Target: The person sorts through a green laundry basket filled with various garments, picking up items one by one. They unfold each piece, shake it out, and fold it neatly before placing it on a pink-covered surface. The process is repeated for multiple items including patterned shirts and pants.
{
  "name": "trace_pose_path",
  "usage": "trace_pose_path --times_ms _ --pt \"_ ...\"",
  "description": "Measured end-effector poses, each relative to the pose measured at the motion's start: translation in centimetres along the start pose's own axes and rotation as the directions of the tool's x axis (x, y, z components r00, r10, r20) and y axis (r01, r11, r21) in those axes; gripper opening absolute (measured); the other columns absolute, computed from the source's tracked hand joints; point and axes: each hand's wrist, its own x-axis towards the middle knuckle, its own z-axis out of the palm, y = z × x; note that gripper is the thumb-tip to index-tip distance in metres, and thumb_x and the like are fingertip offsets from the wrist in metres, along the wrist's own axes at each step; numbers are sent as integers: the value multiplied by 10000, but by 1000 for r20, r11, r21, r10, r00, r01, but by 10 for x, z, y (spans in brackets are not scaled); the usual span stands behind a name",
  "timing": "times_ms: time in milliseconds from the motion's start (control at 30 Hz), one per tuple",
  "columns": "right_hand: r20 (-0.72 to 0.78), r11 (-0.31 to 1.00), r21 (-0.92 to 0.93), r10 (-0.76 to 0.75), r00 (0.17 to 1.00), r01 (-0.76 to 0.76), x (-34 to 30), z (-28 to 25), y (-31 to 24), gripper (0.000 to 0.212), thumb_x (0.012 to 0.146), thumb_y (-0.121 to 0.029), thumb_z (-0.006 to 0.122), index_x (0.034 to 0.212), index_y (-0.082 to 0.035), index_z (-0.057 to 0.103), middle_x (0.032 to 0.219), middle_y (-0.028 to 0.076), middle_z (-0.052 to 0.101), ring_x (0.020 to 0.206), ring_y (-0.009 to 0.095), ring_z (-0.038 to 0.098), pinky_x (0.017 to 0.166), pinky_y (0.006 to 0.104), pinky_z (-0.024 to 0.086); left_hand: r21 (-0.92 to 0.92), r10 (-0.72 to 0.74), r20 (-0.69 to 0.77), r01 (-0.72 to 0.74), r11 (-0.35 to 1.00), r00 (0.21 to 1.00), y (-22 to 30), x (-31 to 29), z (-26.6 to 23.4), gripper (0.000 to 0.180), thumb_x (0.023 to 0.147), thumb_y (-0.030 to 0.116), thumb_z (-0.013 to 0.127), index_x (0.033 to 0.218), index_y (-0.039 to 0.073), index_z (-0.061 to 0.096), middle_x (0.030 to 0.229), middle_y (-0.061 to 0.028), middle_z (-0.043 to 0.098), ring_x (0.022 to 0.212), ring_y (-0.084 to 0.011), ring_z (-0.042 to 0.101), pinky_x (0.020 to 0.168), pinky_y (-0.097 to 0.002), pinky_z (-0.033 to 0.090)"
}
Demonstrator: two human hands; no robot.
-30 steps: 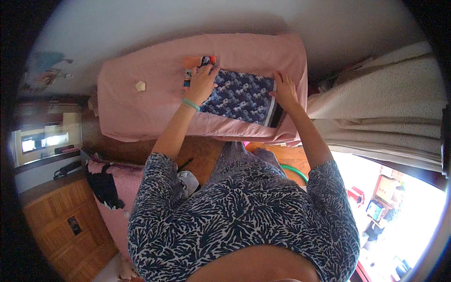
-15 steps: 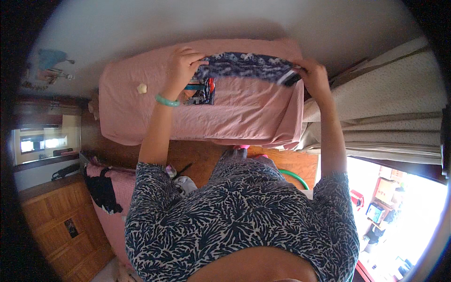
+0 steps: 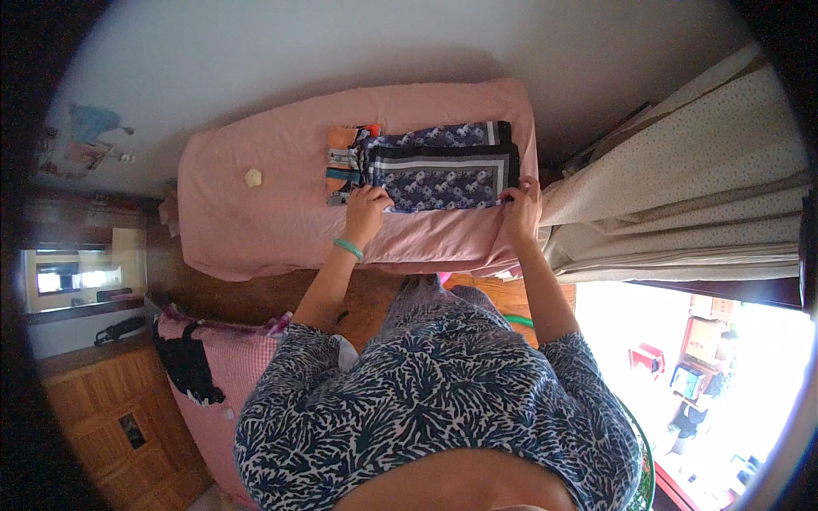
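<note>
A navy floral scarf with grey, white and black border bands lies folded over on the pink-covered bed. Its near left corner is pinched by my left hand, which wears a green bangle. At the near right corner, my right hand is closed on the black edge. A second folded cloth in orange, teal and grey sits partly covered at the scarf's left end.
A pale star-shaped thing rests on the bed's left part. Long curtains hang at the right, beside a bright opening with boxes. Behind me at the left, a black garment drapes over a pink checked cover.
Both hands have come down and nearer to me. The scarf, earlier held up stretched between them, now lies folded on the bed, partly over the other cloth.
</note>
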Motion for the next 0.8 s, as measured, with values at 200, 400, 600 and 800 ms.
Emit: trace_pose_path --times_ms 200,400,600,800 --pt "-9 995 98 -35 999 36 -8 -3 -8 183 703 9 580 840 -68 673 1182 143 531 989 360 581 853 407 467 -136 -152 -58 143 980 987 17 25 -4 113 694 88 628 787 68 690 858 -57 614 867 -258 550 798 -422 433" --pt "77 972 -214 -87 993 102 17 1 -24 361 723 -23 599 1078 -87 608 1230 123 518 1114 350 508 956 436 399 222 -95 -29 100 970 995 4 71 9 541 712 222 761 1185 61 555 1203 -133 519 1131 -287 484 938 -439 371" --pt "288 872 -199 -384 877 447 72 17 -20 747 624 -133 798 1297 -104 475 1309 122 478 1229 311 423 1013 414 352 219 -301 217 254 942 929 -24 80 13 707 658 314 799 1255 75 505 1150 -148 569 1069 -343 545 891 -482 410" --pt "462 885 -167 -320 827 435 104 19 -14 750 622 -171 818 1294 -115 489 1210 148 562 1097 337 538 931 421 412 -8 -270 165 275 961 949 -43 79 9 475 737 259 745 1119 27 582 1044 -151 632 998 -327 595 808 -456 473"
